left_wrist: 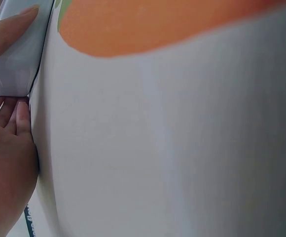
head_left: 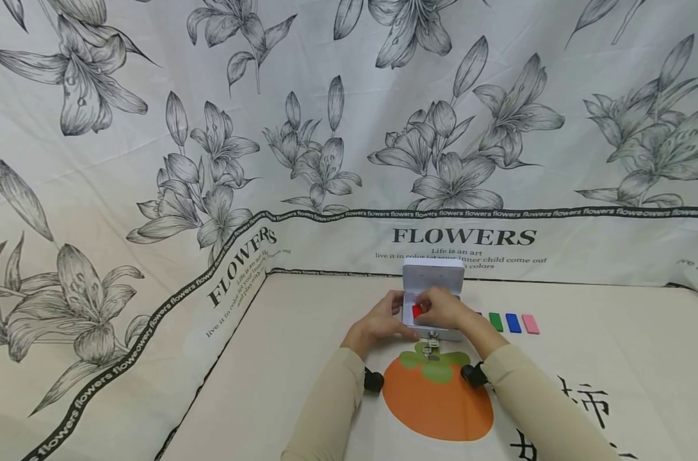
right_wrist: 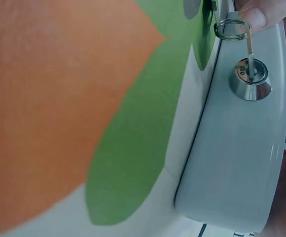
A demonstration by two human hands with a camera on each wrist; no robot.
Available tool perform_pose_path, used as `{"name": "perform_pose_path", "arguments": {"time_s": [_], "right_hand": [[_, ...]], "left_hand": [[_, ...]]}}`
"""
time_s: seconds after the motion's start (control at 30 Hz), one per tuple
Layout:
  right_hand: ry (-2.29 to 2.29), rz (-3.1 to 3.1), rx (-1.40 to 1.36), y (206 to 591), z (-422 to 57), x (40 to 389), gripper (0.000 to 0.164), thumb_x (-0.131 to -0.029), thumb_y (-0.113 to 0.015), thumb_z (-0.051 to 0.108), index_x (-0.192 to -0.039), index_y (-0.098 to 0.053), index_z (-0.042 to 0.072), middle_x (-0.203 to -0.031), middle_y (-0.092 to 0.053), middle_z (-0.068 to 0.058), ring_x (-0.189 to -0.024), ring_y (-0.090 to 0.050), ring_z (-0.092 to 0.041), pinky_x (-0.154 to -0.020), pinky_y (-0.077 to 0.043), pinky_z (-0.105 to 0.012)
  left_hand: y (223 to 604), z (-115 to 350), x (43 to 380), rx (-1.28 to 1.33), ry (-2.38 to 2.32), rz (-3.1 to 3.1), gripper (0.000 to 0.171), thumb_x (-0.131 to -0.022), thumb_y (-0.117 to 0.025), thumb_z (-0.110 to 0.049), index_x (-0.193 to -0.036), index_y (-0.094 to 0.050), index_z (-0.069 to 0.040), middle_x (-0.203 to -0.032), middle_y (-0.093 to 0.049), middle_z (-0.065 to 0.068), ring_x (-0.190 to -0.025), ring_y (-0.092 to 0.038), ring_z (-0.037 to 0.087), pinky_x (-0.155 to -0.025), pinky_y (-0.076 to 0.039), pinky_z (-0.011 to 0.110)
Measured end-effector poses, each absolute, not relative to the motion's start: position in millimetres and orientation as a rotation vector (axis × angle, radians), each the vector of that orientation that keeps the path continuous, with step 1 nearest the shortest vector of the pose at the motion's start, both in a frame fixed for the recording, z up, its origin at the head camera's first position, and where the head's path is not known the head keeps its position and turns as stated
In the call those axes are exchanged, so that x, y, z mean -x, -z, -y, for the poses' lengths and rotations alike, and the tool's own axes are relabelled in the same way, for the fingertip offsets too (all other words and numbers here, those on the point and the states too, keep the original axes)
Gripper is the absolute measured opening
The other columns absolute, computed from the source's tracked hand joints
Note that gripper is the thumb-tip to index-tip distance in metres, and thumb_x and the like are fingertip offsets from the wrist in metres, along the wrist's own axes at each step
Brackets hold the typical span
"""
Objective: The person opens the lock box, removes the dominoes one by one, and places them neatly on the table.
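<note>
A white metal box (head_left: pixel 432 274) with its lid raised stands at the back of the table. My left hand (head_left: pixel 381 323) grips its left side, the thumb along the front wall and the other fingers behind the corner, as the left wrist view shows. My right hand (head_left: pixel 441 308) reaches into the box and pinches a small flat red block (head_left: pixel 416 311), partly covered by the fingers. On the front wall, a key sits in the round lock (right_wrist: pixel 250 79), with a key ring (right_wrist: pixel 232 29) hanging from it beside the left thumb.
Right of the box lie a green block (head_left: pixel 495 322), a blue block (head_left: pixel 513 323) and a pink block (head_left: pixel 530 324), with a purple one half hidden by my right arm. The tablecloth has a printed orange persimmon (head_left: pixel 438 403) and black characters. A floral curtain (head_left: pixel 326 160) hangs behind.
</note>
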State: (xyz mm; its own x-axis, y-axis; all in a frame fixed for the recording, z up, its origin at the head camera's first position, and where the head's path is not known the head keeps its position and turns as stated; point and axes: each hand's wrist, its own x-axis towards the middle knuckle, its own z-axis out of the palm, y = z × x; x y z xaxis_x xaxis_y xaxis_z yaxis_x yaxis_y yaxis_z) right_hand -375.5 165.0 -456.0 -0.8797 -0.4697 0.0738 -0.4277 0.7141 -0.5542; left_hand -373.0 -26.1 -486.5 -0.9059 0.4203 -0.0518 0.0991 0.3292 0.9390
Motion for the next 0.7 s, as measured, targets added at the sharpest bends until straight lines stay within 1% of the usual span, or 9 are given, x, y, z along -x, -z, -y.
{"name": "perform_pose_path", "arguments": {"time_s": [0.17,0.27,0.43,0.53,0.7], "right_hand": [[0.89,-2.842,0.807,456.2,-165.6,375.7,0.032,-0.082,-0.083,0.012,-0.107,-0.073,-0.006,-0.078,-0.067,-0.002,-0.073,-0.056,-0.015,-0.068,-0.049,-0.032],[0.905,-2.823,0.812,455.2,-166.2,374.3,0.03,-0.083,-0.082,0.011,-0.107,-0.073,-0.005,-0.083,-0.069,-0.004,-0.077,-0.059,-0.017,-0.072,-0.053,-0.035],[0.986,-2.771,0.8,451.4,-171.1,370.2,0.034,-0.086,-0.081,0.012,-0.114,-0.071,-0.005,-0.094,-0.072,-0.008,-0.085,-0.063,-0.019,-0.079,-0.056,-0.038],[1.051,-2.764,0.821,447.5,-175.3,367.9,0.036,-0.087,-0.08,0.012,-0.116,-0.07,-0.007,-0.097,-0.073,-0.012,-0.089,-0.066,-0.021,-0.08,-0.059,-0.04],[1.124,-2.784,0.797,441.5,-182.0,363.0,0.039,-0.087,-0.08,0.015,-0.118,-0.069,-0.007,-0.101,-0.073,-0.014,-0.091,-0.069,-0.022,-0.083,-0.06,-0.043]], "left_hand": [[485.2,25.5,371.7,-0.475,-1.599,-2.321,0.093,-0.068,-0.09,0.003,-0.146,-0.043,-0.01,-0.155,-0.045,0.009,-0.145,-0.042,0.029,-0.123,-0.033,0.04],[483.9,25.5,370.0,-0.477,-1.598,-2.324,0.093,-0.068,-0.09,0.003,-0.147,-0.042,-0.009,-0.156,-0.045,0.01,-0.145,-0.042,0.03,-0.123,-0.033,0.04],[483.5,25.2,368.0,-0.465,-1.597,-2.32,0.093,-0.068,-0.09,0.003,-0.147,-0.043,-0.01,-0.155,-0.045,0.009,-0.144,-0.042,0.029,-0.123,-0.033,0.04],[483.7,25.2,368.1,-0.456,-1.608,-2.304,0.093,-0.068,-0.09,0.003,-0.147,-0.043,-0.011,-0.155,-0.046,0.008,-0.144,-0.042,0.029,-0.123,-0.033,0.041],[484.6,25.9,369.8,-0.456,-1.62,-2.296,0.095,-0.067,-0.09,0.004,-0.147,-0.043,-0.011,-0.155,-0.045,0.007,-0.144,-0.041,0.03,-0.123,-0.032,0.042]]}}
